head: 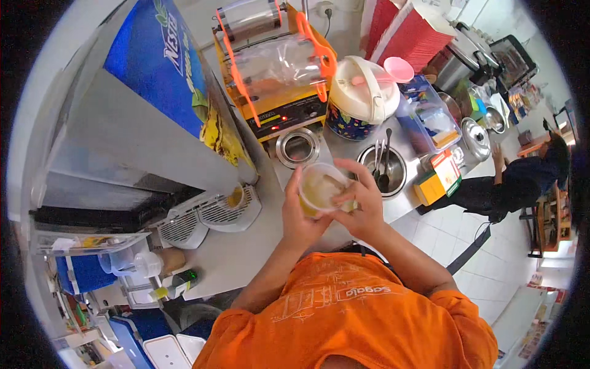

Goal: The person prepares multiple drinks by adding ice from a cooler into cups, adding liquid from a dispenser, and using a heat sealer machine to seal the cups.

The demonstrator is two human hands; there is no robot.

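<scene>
A clear plastic cup (318,187) holding a pale yellow drink is between my two hands above the counter. My left hand (298,217) wraps its left side, with the thumb near the rim. My right hand (362,205) grips the other side, its fingers partly over the cup's mouth. Just beyond the cup lies the round metal cup holder (297,146) of a cup-sealing machine (281,74) with orange side frames, clear film and lit red indicators. To the right, a steel bowl (396,184) contains several spoons.
At left stands a Nestea drink dispenser (138,120) above grey drip trays (230,214). A lidded rice-cooker-like pot (352,122) carries a pink ladle (398,69). Beyond are a plastic bin (415,131) and yellow box (429,188). Another person (511,184) stands at right.
</scene>
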